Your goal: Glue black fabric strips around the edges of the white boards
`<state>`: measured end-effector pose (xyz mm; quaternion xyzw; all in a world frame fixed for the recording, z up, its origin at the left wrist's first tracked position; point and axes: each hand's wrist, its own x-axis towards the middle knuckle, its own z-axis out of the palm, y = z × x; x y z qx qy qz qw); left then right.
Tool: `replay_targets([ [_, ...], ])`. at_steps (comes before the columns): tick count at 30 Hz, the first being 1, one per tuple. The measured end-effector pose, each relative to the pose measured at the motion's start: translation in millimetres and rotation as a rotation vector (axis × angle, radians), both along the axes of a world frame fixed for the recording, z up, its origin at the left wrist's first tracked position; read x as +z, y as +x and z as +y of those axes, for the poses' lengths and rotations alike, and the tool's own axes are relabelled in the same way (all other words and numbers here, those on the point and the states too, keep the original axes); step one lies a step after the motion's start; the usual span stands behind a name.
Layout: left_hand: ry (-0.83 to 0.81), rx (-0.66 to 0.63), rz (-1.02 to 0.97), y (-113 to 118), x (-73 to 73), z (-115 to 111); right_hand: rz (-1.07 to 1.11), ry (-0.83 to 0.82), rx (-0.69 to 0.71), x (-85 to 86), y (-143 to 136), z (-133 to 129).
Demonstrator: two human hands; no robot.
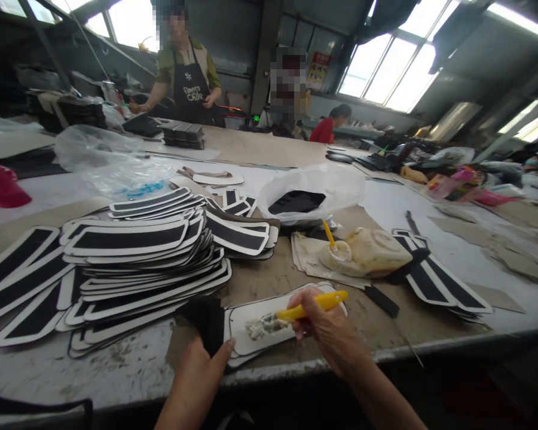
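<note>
My right hand [325,328] is closed around the yellow handle of a paintbrush [314,303]. Its bristles, caked with whitish paste, touch a white curved panel [262,340] at the table's front edge. At that panel's left end is my left hand [199,373], its thumb against the panel's edge and its fingers closed at a black fabric piece [206,322], partly hidden. Beyond the brush stands a crusted plastic jug [379,252], its cut opening holding white paste and a second yellow handle [329,234].
A tall pile of black panels with white borders [130,239] covers the left side. More bordered panels [434,278] lie at right near a black strip [381,300]. Behind are an open plastic bag [314,185] and a co-worker in an apron [188,77].
</note>
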<state>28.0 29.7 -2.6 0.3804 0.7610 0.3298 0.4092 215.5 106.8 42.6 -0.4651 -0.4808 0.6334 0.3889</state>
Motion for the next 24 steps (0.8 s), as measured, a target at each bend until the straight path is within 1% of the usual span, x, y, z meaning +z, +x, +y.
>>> replay_targets([
  [3, -0.024, -0.069, -0.034, -2.9, -6.1, 1.0, -0.161, -0.018, 0.035, -11.4, -12.0, -2.1],
  [5, -0.067, -0.063, -0.042, -4.7, -9.2, 2.3, -0.273, 0.030, 0.006, -13.9, -8.9, -1.6],
  [7, -0.102, -0.060, -0.054, -6.5, -11.1, 3.2, -0.384, 0.122, -0.043, -12.4, 1.4, 0.6],
  [11, -0.124, -0.076, -0.080, -8.2, -11.6, 2.9, -0.679, 0.293, -0.163, -3.7, 34.3, 9.5],
  [13, -0.133, -0.043, -0.078, -7.5, -11.6, 2.4, -0.832, 0.383, -0.219, -0.3, 50.6, 14.7],
  [16, -0.122, 0.024, -0.084, -5.2, -11.9, 2.2, -1.010, 0.599, -0.238, 2.1, 68.7, 21.0],
  [18, -0.115, 0.032, -0.082, -4.1, -12.4, 2.3, -1.091, 0.728, -0.225, 3.6, 75.2, 23.0],
  [20, -0.128, 0.039, -0.052, -3.8, -13.8, 1.8, -1.131, 0.805, -0.213, 7.0, 77.7, 22.5],
  [22, -0.128, 0.066, -0.042, -4.0, -17.2, 0.2, -1.133, 0.864, -0.207, 12.2, 77.3, 19.4],
  [24, -0.073, 0.100, -0.071, -3.8, -22.6, -2.7, -1.108, 0.914, -0.211, 17.3, 75.2, 14.2],
])
